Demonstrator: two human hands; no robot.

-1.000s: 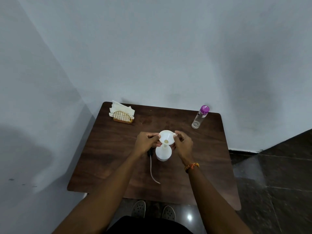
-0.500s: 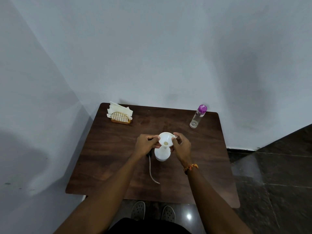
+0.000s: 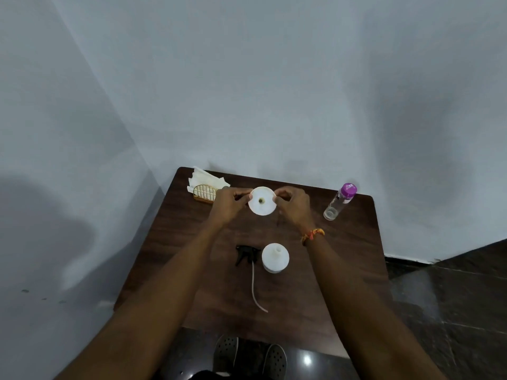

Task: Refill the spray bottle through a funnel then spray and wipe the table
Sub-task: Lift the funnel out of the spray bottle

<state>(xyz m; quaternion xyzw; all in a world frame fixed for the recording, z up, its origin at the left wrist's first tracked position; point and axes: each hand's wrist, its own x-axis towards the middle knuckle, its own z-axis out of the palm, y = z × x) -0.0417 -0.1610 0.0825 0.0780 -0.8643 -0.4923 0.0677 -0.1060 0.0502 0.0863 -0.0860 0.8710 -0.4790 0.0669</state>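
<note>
Funnel [image 3: 262,201] is held up in the middle of the frame, above the far half of the table [image 3: 175,242], its wide mouth toward the camera. Left hand [image 3: 229,205] pinches the rim on the left side w/ curled fingers; right hand [image 3: 295,205] pinches it on the right side.

Spray bottle [image 3: 275,257] stands upright lower in the frame, neck open, nothing in it. Trigger head [image 3: 245,253] w/ its dip tube lies on the table just beside it at the left. Refill bottle [image 3: 340,201], purple cap on, stands near the upper right corner of the table, well apart from the hands.

Step in hand, prob.: seat the funnel in the bottle neck. To do it well: turn the spout down, bring it straight above the neck, lower slowly, keep one hand on the bottle so it does not tip.

Room: open wood between hands and bottle, also at lower left. Napkin holder [image 3: 204,192] is just beside the left hand, close to the wall edge; care when hands go back.
</note>
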